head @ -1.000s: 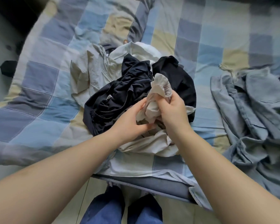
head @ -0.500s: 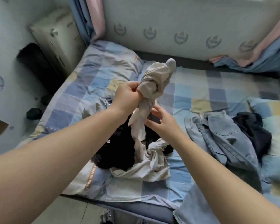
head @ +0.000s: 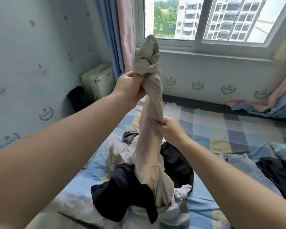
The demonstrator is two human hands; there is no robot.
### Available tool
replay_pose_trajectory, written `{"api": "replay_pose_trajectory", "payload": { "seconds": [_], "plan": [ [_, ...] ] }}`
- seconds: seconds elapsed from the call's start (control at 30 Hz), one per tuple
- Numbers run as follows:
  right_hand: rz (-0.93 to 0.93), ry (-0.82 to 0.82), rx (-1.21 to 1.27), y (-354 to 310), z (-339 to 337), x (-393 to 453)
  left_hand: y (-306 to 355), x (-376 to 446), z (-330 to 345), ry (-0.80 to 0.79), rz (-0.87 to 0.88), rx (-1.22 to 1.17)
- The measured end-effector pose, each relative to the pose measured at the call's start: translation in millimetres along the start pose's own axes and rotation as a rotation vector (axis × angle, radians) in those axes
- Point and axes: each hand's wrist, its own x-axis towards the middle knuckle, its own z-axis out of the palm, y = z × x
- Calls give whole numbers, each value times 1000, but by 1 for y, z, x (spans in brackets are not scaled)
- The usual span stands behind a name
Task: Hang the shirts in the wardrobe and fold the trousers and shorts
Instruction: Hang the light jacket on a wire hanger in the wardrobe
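A beige garment [head: 149,142], twisted into a long rope, stretches from the clothes pile up to window height. My left hand [head: 130,87] grips it near its top end, raised above the bed. Lower down, my right hand [head: 169,129] pinches the same cloth. Its bottom end is still tangled in the pile of dark [head: 122,192] and white clothes [head: 175,212] on the checked bed [head: 221,133]. I cannot tell whether the beige piece is a shirt or trousers.
Light blue jeans [head: 241,164] and a dark garment [head: 274,169] lie on the bed to the right. A white appliance [head: 97,80] stands in the left corner by blue and pink curtains [head: 117,38]. The window [head: 213,19] is straight ahead.
Both hands have pulled the beige garment up out of the pile; my left hand rose higher with its top end, my right hand took hold lower down. The view tilted up to the window.
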Motion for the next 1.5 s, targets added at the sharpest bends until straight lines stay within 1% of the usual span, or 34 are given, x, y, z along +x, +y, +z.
{"api": "replay_pose_trajectory", "payload": {
  "seconds": [0.07,0.13,0.23,0.3,0.4,0.43,0.53,0.6,0.7,0.73,0.8,0.9,0.93,1.03,1.17,1.23,1.37,1.43,1.5],
  "plan": [
    [-36,17,51,-14,-3,-1,6,0,-12,71,-38,-37],
    [-76,55,132,-30,-6,-3,5,-1,-28,101,-125,30],
    [-99,83,407,-64,-20,-5,10,-7,-50,70,-263,248],
    [-93,75,569,-89,-36,-3,13,-9,-62,13,-294,353],
    [-115,81,758,-121,-58,1,7,-17,-74,-57,-261,465],
    [-115,84,804,-128,-63,4,3,-21,-77,-102,-240,495],
    [-113,75,826,-153,-74,5,-7,-33,-76,-327,-91,638],
    [-116,53,839,-164,-81,6,-11,-36,-72,-417,-19,762],
    [-124,68,835,-170,-91,10,-13,-34,-67,-387,30,1213],
    [-127,101,804,-171,-95,11,-12,-32,-68,-369,25,1278],
    [-123,184,712,-168,-102,16,-7,-34,-67,-339,10,1223],
    [-63,277,541,-155,-109,21,5,-40,-60,-374,-129,836],
    [-40,284,491,-150,-111,22,10,-41,-57,-381,-144,740],
    [-10,250,356,-136,-111,21,18,-40,-41,-385,-89,626],
    [-37,173,90,-118,-103,17,25,-33,-16,-227,-7,385],
    [-83,205,4,-111,-97,10,31,-27,-3,-159,19,292],
    [-282,342,-163,-97,-83,-23,46,-17,19,-22,41,137],
    [-297,326,-182,-86,-76,-38,52,-16,28,-5,48,75],
    [-238,286,-190,-77,-68,-46,57,-17,38,-14,52,33]
  ]
}}
